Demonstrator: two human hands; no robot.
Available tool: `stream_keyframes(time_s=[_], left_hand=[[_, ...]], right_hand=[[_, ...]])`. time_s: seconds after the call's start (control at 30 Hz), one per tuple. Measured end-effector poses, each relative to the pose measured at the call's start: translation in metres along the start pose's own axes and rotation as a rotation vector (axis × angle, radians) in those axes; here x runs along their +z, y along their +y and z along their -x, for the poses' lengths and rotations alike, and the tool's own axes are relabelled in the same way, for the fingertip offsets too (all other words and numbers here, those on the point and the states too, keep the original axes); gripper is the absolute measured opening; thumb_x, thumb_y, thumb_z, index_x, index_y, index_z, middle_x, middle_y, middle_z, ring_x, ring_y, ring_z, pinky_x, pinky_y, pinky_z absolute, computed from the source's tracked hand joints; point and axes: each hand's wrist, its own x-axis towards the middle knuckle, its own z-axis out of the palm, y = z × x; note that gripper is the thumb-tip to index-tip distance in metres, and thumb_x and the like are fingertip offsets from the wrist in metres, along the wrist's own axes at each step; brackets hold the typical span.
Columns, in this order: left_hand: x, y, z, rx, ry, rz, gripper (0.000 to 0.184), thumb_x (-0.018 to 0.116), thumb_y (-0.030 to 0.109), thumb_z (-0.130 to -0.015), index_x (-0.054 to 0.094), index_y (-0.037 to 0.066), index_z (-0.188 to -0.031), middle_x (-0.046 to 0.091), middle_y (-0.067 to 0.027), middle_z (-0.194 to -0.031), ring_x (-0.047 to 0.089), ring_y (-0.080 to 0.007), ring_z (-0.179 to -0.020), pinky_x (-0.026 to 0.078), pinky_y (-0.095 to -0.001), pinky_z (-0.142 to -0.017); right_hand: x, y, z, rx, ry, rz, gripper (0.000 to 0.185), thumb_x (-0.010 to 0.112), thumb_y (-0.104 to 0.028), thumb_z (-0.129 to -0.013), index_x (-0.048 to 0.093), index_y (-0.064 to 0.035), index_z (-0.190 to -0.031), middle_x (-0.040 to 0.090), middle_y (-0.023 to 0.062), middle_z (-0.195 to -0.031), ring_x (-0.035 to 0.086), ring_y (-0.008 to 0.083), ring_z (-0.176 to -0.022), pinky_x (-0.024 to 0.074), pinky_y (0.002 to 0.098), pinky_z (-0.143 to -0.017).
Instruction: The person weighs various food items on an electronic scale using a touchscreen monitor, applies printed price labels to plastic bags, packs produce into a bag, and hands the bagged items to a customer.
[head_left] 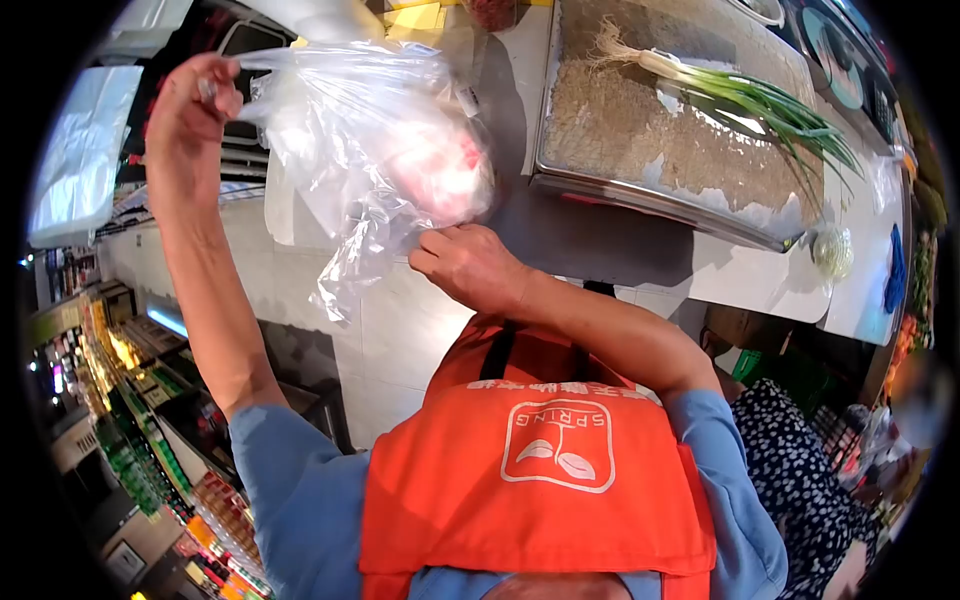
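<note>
A clear plastic bag (350, 150) with something pink and white inside lies over the left part of the white counter (290, 205). My left hand (200, 95), raised at the upper left, has its fingers closed on a stretched corner of the bag. At the bag's lower right edge is my right hand (465, 262), its fingers curled against the plastic just below the pink contents. What those fingers grip is partly hidden. Some loose plastic hangs down between the two hands.
Green onions (740, 95) lie on a worn metal-edged scale plate (640, 150) at the right. Stacked clear bags (85, 150) hang at the far left. A netted white item (832, 252) sits at the counter's right. A person in a dotted garment (800, 470) is at the lower right.
</note>
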Motion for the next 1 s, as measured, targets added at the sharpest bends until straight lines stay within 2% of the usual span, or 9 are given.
stream_keyframes(time_s=[0.07, 0.2, 0.27, 0.47, 0.53, 0.6, 0.67, 0.77, 1.0], left_hand=[[-0.010, -0.016, 0.012, -0.059, 0.069, -0.214, 0.027, 0.059, 0.022, -0.097, 0.066, -0.003, -0.104, 0.063, -0.0075, -0.099, 0.047, -0.0110, -0.076, 0.039, -0.0263, -0.073], [-0.035, -0.041, 0.040, -0.245, 0.108, -0.483, 0.022, 0.065, 0.022, -0.093, 0.070, 0.002, -0.102, 0.065, 0.0002, -0.092, 0.048, -0.0066, -0.077, 0.038, -0.0218, -0.074], [-0.044, -0.054, 0.050, -0.279, 0.143, -0.694, 0.027, 0.067, 0.022, -0.093, 0.069, 0.000, -0.110, 0.067, -0.0032, -0.103, 0.057, -0.0116, -0.099, 0.042, -0.0259, -0.092], [-0.085, -0.100, 0.061, -0.186, 0.024, -1.174, 0.048, 0.064, 0.032, -0.096, 0.059, -0.002, -0.129, 0.059, -0.0103, -0.119, 0.055, -0.0199, -0.108, 0.044, -0.0334, -0.096], [-0.086, -0.108, 0.061, -0.222, 0.069, -1.061, 0.056, 0.060, 0.040, -0.097, 0.057, -0.004, -0.132, 0.059, -0.0094, -0.116, 0.054, -0.0214, -0.112, 0.042, -0.0345, -0.099], [-0.086, -0.112, 0.056, -0.357, 0.137, -0.958, 0.057, 0.059, 0.045, -0.097, 0.060, -0.004, -0.127, 0.061, -0.0073, -0.111, 0.056, -0.0176, -0.101, 0.045, -0.0310, -0.089], [-0.073, -0.107, 0.057, -0.471, 0.205, -0.871, 0.057, 0.060, 0.048, -0.096, 0.062, -0.002, -0.123, 0.063, -0.0052, -0.107, 0.055, -0.0128, -0.087, 0.044, -0.0270, -0.077], [-0.071, -0.111, 0.051, -0.533, 0.317, -0.683, 0.051, 0.062, 0.052, -0.094, 0.067, 0.004, -0.110, 0.065, -0.0003, -0.099, 0.039, -0.0022, -0.060, 0.027, -0.0205, -0.054], [-0.053, -0.091, 0.041, -0.592, 0.373, -0.628, 0.048, 0.069, 0.050, -0.090, 0.067, 0.007, -0.110, 0.065, -0.0008, -0.100, 0.045, -0.0039, -0.066, 0.033, -0.0194, -0.056]], right_hand=[[0.006, 0.001, -0.002, -0.004, 0.002, -0.035, 0.013, 0.065, -0.012, -0.082, 0.053, -0.0089, -0.083, 0.053, 0.0074, -0.081, 0.061, 0.0278, -0.074, 0.0496, 0.0399, -0.059], [-0.007, -0.007, 0.019, 0.209, -0.099, -0.225, 0.009, 0.066, -0.012, -0.085, 0.058, -0.0097, -0.088, 0.056, 0.0072, -0.083, 0.062, 0.0283, -0.077, 0.0501, 0.0402, -0.059], [-0.029, -0.014, 0.048, 0.317, -0.101, -0.307, 0.009, 0.067, -0.012, -0.086, 0.061, -0.0096, -0.092, 0.059, 0.0074, -0.085, 0.062, 0.0295, -0.075, 0.0508, 0.0405, -0.060], [-0.119, -0.032, 0.178, 0.775, 0.209, -0.368, 0.007, 0.068, -0.011, -0.087, 0.068, -0.0077, -0.093, 0.067, 0.0097, -0.089, 0.066, 0.0301, -0.078, 0.0534, 0.0371, -0.069], [-0.150, -0.029, 0.224, 0.864, 0.445, -0.305, 0.008, 0.069, -0.009, -0.087, 0.069, -0.0028, -0.094, 0.068, 0.0108, -0.086, 0.066, 0.0214, -0.074, 0.0525, 0.0319, -0.067], [-0.179, -0.027, 0.257, 1.098, 0.957, -0.568, 0.007, 0.067, -0.006, -0.092, 0.069, 0.0007, -0.092, 0.065, 0.0010, -0.081, 0.058, 0.0079, -0.070, 0.0498, 0.0254, -0.064], [-0.201, -0.006, 0.293, 1.056, 1.174, -0.351, 0.007, 0.066, -0.005, -0.093, 0.069, 0.0007, -0.091, 0.063, -0.0019, -0.083, 0.053, 0.0052, -0.068, 0.0448, 0.0219, -0.062], [-0.222, 0.026, 0.296, 1.022, 1.222, 0.020, 0.010, 0.074, -0.008, -0.085, 0.072, -0.0030, -0.094, 0.058, -0.0026, -0.079, 0.050, 0.0061, -0.064, 0.0420, 0.0224, -0.060], [-0.250, 0.080, 0.285, 0.882, 1.139, 0.103, 0.014, 0.079, -0.008, -0.079, 0.074, -0.0072, -0.091, 0.055, -0.0011, -0.075, 0.049, 0.0085, -0.059, 0.0415, 0.0247, -0.054]])
